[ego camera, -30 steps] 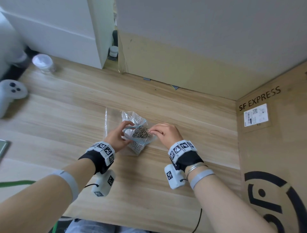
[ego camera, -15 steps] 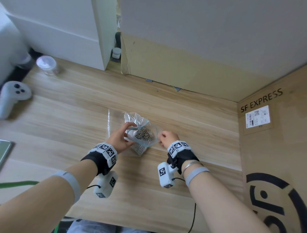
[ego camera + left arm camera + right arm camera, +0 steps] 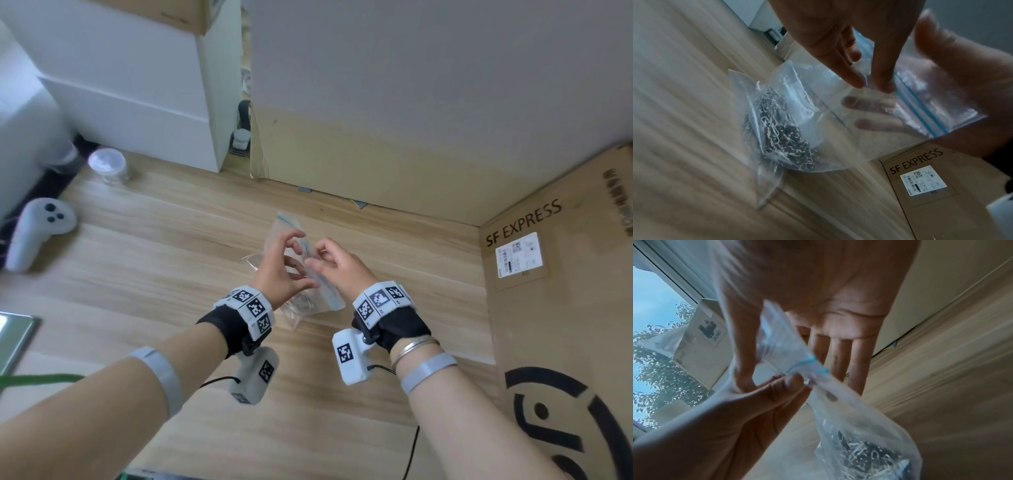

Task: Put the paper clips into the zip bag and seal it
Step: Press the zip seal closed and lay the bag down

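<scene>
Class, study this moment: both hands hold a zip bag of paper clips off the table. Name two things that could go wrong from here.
1. The clips hang heavy in the bag while only fingertip grips of the left hand and right hand hold its top, so it could slip.
2. The blue zip strip looks unpressed; tilting the bag might spill clips onto the table.

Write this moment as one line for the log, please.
stage: sealing | zip bag: lifted, blue strip up | paper clips: inside, at bottom | left hand: pinching bag | right hand: holding bag top | seal: cannot tell
</scene>
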Tool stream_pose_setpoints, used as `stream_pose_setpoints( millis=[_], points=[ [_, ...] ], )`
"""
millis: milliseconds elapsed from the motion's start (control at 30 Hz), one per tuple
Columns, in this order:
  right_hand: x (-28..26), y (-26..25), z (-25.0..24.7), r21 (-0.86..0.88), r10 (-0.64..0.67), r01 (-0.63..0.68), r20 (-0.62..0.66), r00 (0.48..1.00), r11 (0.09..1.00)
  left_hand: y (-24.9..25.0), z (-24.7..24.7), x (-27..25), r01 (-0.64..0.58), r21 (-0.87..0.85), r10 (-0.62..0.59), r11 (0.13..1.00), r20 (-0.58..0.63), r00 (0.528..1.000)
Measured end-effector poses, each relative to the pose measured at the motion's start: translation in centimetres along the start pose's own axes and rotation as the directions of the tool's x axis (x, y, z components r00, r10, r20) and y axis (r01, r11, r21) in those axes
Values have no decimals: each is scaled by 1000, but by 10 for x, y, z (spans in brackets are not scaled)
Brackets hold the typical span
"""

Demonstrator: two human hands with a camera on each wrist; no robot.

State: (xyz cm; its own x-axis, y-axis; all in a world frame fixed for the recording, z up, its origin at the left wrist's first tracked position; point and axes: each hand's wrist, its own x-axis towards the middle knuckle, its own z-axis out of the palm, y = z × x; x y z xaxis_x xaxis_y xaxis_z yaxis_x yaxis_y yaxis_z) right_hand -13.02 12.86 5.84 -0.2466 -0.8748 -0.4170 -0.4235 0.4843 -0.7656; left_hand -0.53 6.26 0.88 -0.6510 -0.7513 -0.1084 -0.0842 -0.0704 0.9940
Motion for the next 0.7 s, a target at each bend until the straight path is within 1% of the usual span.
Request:
stream_pose_setpoints(
  millis=[67, 133, 167, 233, 267, 300, 333, 367, 400, 433, 467, 500, 533, 567, 600, 667, 700],
  points=[
    [-2, 0, -3, -50, 35, -34, 25, 999, 998, 4, 2, 6, 0, -11, 1, 1000, 22, 1000],
    [-2, 4, -5, -137, 24, -25, -12, 1000, 990, 4, 2, 10, 1, 9, -2, 1000, 32, 999],
    [-3, 6, -7, -177, 10, -18, -43, 999, 984, 3, 0, 12, -11, 45, 11, 999, 13, 1000],
    [-2, 11, -12, -241, -7, -18, -105, 994, 970, 1, -6, 16, -38, 198, 55, 979, -80, 995],
    [-2, 14, -15, -260, -18, -15, -124, 992, 965, 0, -10, 20, -32, 287, 73, 957, -132, 989],
    [-2, 16, -19, -268, -31, -5, -131, 991, 963, -2, -14, 25, -8, 340, 70, 940, -172, 983],
    [-1, 19, -23, -260, -49, 14, -127, 991, 966, -2, -17, 30, 21, 353, 47, 935, -183, 982],
    [-2, 19, -28, -240, -60, 31, -113, 992, 970, -2, -20, 34, 64, 354, -8, 933, -159, 987],
    [-2, 21, -33, -216, -74, 50, -106, 992, 975, -3, -22, 39, 102, 369, -68, 924, -104, 992],
    [-2, 23, -38, -196, -79, 55, -118, 990, 979, -4, -23, 41, 124, 412, -121, 903, -35, 992],
    [-1, 25, -43, -174, -73, 45, -156, 985, 984, -7, -24, 43, 115, 463, -142, 879, 23, 990],
    [-2, 26, -48, -135, -57, 28, -218, 974, 990, -8, -25, 44, 89, 490, -131, 867, 52, 990],
    [-2, 30, -53, -76, -32, 10, -293, 955, 997, -9, -25, 45, 69, 482, -112, 873, 61, 992],
    [-3, 35, -58, 13, 1, 4, -355, 935, 1000, -9, -24, 45, 59, 456, -100, 888, 67, 993],
    [-5, 40, -61, 120, 47, 0, -387, 921, 993, -11, -24, 44, 52, 429, -91, 902, 72, 993],
    [-10, 54, -62, 284, 163, -58, -362, 918, 957, -13, -22, 44, 63, 382, -96, 922, 67, 993],
    [-13, 62, -59, 310, 230, -130, -312, 922, 942, -16, -21, 44, 71, 370, -97, 926, 52, 994]
  ],
)
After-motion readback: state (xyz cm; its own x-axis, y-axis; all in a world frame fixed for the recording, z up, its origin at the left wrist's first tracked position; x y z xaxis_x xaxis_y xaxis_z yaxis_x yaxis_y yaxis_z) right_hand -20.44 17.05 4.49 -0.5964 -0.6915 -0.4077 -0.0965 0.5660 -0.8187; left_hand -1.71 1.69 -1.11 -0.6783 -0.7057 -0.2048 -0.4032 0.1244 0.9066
